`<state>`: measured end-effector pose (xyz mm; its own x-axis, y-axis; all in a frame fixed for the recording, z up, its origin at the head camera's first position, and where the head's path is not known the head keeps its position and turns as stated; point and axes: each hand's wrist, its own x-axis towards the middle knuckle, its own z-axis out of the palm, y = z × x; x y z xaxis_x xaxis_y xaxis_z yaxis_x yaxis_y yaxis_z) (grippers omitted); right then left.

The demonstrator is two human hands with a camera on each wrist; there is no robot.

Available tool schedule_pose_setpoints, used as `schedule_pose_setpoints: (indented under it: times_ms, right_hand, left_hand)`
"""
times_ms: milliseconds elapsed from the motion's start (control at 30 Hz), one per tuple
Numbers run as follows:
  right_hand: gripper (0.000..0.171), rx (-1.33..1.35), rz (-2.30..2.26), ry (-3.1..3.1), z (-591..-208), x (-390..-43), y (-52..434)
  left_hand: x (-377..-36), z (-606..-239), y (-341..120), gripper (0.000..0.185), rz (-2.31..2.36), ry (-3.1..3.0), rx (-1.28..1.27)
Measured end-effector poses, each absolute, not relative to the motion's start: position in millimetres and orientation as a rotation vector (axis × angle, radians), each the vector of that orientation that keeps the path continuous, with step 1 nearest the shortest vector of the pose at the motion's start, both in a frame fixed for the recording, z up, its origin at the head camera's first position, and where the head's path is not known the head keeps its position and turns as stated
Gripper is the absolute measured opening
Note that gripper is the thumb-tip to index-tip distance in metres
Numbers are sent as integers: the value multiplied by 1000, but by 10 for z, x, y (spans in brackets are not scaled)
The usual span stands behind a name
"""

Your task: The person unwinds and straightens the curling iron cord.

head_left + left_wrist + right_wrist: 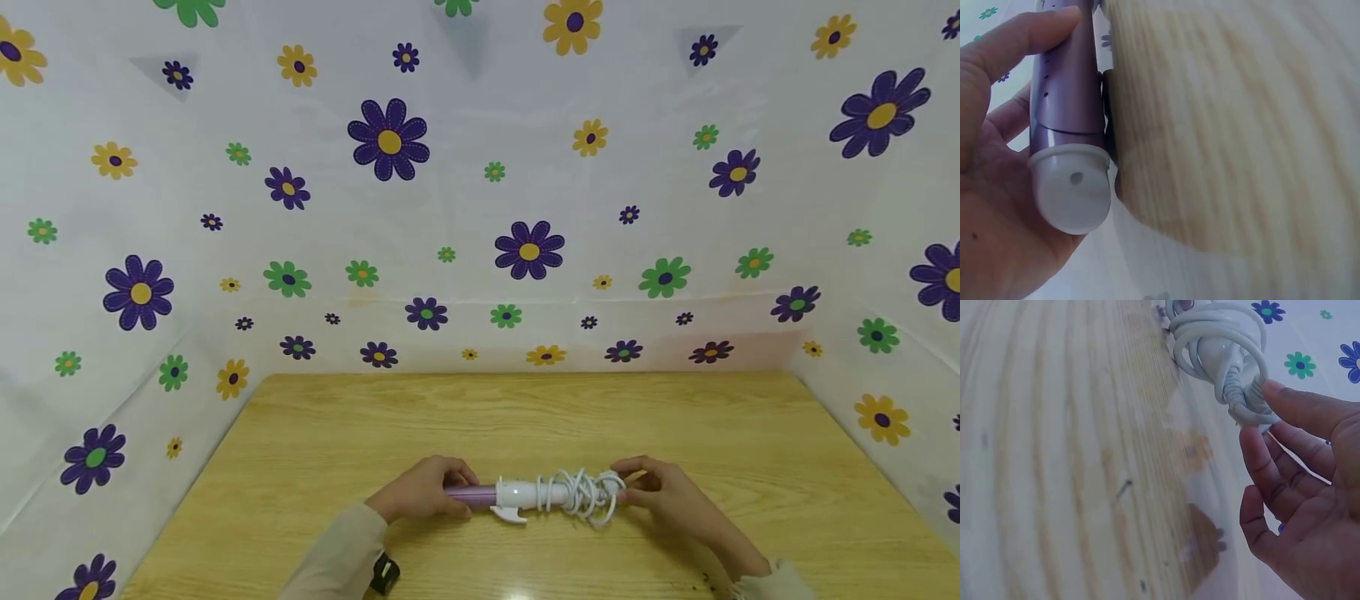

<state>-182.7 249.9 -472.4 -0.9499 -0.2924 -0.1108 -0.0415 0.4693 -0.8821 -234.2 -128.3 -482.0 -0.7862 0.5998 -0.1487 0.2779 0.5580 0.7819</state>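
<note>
A curling iron (517, 494) lies lengthwise between both hands, with a purple barrel (1067, 94) and a white handle. A small white lever (512, 516) sticks out near the barrel's base. My left hand (426, 490) grips the barrel, thumb on one side and fingers round the other; the white end cap (1074, 190) shows past it. White cord (581, 493) is wound in loose loops round the handle. At the handle end my right hand (670, 497) pinches the cord's ribbed part (1235, 387) between thumb and fingertips, its other fingers loosely bent.
The wooden table (510, 417) lies under the hands. A white sheet with printed flowers (465, 200) stands as walls at the back and both sides. A black band (385, 575) shows at the left wrist. Small dark marks (708, 581) are on the table's front right.
</note>
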Motion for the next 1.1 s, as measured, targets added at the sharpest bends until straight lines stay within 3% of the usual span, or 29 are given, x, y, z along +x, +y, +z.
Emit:
schedule_pose_setpoints:
  times_ms: [633, 1100]
  right_hand:
    - [48, -161, -1577, 2479, -4723, -1730, 2432]
    - [30, -42, -1583, 2563, -4738, -1742, 2325]
  left_hand:
    - [-2234, -4725, -1253, 32, 1068, 2512, 639]
    - [-2223, -4675, -1333, 33, 1127, 2556, 596]
